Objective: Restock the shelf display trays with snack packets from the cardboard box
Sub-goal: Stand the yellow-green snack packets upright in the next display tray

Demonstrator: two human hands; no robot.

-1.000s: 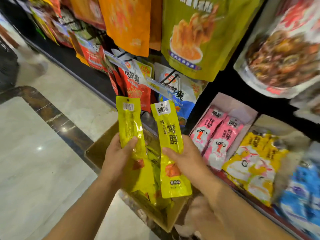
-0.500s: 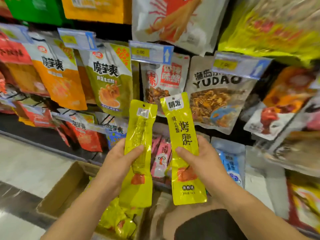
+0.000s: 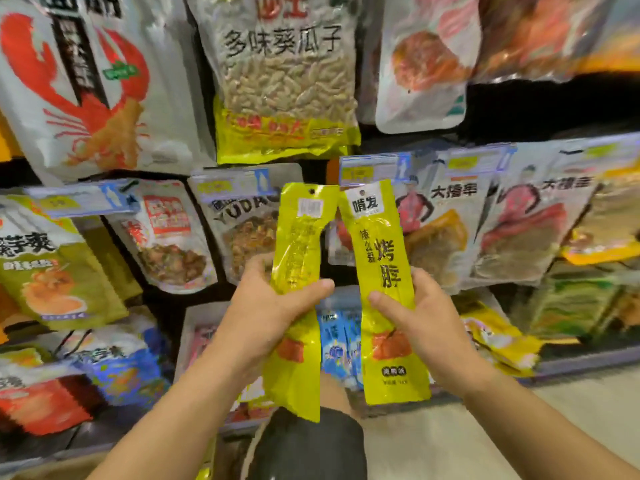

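Note:
Two long yellow snack packets stand upright side by side in front of the shelf. My left hand (image 3: pixel 266 306) grips the left yellow packet (image 3: pixel 298 237) at its middle, its barcode side towards me. My right hand (image 3: pixel 415 317) grips the right yellow packet (image 3: pixel 377 244), printed side towards me. Their top edges almost touch. Behind and below them a display tray (image 3: pixel 188 327) holds pink and blue packets (image 3: pixel 337 341). The cardboard box is out of view.
Hanging snack bags fill the rack: a lobster bag (image 3: pixel 86 88), a sunflower-seed bag (image 3: pixel 287 77), and rows with blue price tags (image 3: pixel 374 169). Loose yellow packets (image 3: pixel 498 337) lie on the lower shelf at right. My dark-clothed knee (image 3: pixel 304 445) is at the bottom.
My view has lifted and swung right, from the box on the floor up to the hanging rack. Both hands have kept their packets and brought them closer together.

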